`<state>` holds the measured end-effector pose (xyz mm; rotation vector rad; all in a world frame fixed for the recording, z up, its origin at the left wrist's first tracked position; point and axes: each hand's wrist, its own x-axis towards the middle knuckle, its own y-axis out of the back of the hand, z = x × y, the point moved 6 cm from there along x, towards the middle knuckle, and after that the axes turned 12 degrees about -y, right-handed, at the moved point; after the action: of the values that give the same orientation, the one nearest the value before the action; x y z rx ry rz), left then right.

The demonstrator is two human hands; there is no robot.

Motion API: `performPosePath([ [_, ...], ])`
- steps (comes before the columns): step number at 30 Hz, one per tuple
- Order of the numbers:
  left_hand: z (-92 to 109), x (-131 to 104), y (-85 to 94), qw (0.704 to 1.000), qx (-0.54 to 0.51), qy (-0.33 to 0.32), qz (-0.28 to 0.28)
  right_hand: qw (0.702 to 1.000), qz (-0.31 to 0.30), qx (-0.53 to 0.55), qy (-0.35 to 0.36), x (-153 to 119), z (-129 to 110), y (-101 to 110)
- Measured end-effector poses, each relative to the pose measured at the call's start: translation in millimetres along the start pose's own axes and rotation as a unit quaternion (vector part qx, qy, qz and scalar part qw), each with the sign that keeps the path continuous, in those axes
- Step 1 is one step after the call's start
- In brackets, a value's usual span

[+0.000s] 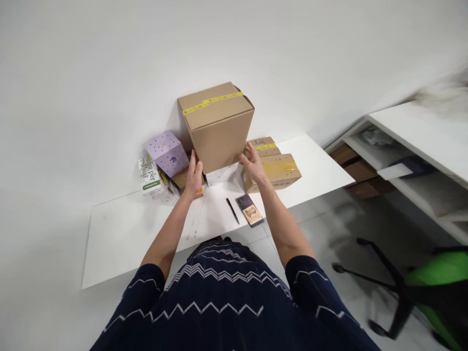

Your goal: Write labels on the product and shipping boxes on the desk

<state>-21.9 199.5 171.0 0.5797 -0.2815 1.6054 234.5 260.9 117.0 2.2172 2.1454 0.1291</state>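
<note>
Between my two hands is a large cardboard box (pixel 221 141), tilted, with yellow tape running across its top. My left hand (pixel 193 178) presses the box's lower left side. At the lower right corner, my right hand (pixel 252 163) grips it with the fingertips. The underside of the box is hidden, so I cannot tell what it rests on. A purple spotted box (pixel 168 153) sits left of my left hand. Two smaller taped cartons, one in front (pixel 281 170) and one behind (pixel 268 145), stand just beyond and right of my right hand.
On the white table (pixel 120 243) lie a black pen (pixel 232 210) and a phone (pixel 250 210) near the front edge. A white-and-green printed pack (pixel 149 175) stands at left. To the right are a white shelf unit (pixel 420 141) and a green-and-black chair (pixel 435 278).
</note>
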Motion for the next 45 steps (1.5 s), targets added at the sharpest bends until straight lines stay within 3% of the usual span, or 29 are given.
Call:
performPosePath([
  [3,-4.1,-13.0,-0.6,0.999,-0.030,0.011,-0.004,0.993,0.098,-0.010,-0.059,-27.9,36.2,9.8],
  [5,-3.7,-26.7,-2.4,0.999,-0.044,0.022,-0.002,0.980,0.110,-0.114,-0.118,-57.7,59.9,3.1],
  [6,-3.0,-35.0,-3.2,0.998,-0.047,0.031,0.006,0.963,0.080,-0.205,-0.159,-74.2,72.0,-6.4],
  [8,-2.3,-53.7,-5.5,0.997,-0.045,0.056,0.026,0.874,-0.053,-0.401,-0.269,-111.0,101.3,-32.4],
  [12,-6.4,-89.9,-16.3,0.994,-0.034,0.101,0.019,0.819,-0.091,-0.451,-0.343,-159.0,126.8,-65.5],
  [17,-20.5,-121.4,-29.2,0.990,-0.019,0.126,-0.052,0.804,-0.091,-0.452,-0.376,-174.2,144.6,-81.7],
  [21,-30.2,-136.2,-31.8,0.987,-0.003,0.134,-0.092,0.828,-0.075,-0.405,-0.380,-181.4,143.4,-73.3],
  [24,-39.3,-139.9,-31.8,0.985,0.011,0.150,-0.083,0.852,-0.033,-0.362,-0.377,-188.9,135.5,-43.7],
  [28,-58.4,-139.1,-44.6,0.976,0.000,0.209,-0.054,0.889,0.134,-0.214,-0.381,-188.2,124.2,40.7],
  [31,-74.4,-135.8,-76.8,0.957,-0.038,0.278,-0.074,0.880,0.297,-0.100,-0.356,-171.9,115.8,119.8],
  [34,-85.6,-127.0,-120.2,0.930,-0.073,0.347,-0.091,0.861,0.389,-0.059,-0.322,-141.5,107.5,179.4],
  [37,-87.4,-112.1,-161.6,0.918,-0.093,0.374,-0.092,0.875,0.352,-0.045,-0.331,-104.2,106.3,202.8],
  [41,-69.2,-95.5,-198.2,0.932,-0.097,0.337,-0.096,0.901,0.271,0.006,-0.340,-76.1,102.9,207.9],
  [43,-44.4,-89.0,-203.7,0.957,-0.063,0.265,-0.103,0.901,0.272,0.053,-0.335,-79.4,96.0,215.0],
  [45,-4.2,-83.9,-201.8,0.982,-0.002,0.146,-0.121,0.901,0.270,0.116,-0.319,-93.1,85.7,222.5],
])
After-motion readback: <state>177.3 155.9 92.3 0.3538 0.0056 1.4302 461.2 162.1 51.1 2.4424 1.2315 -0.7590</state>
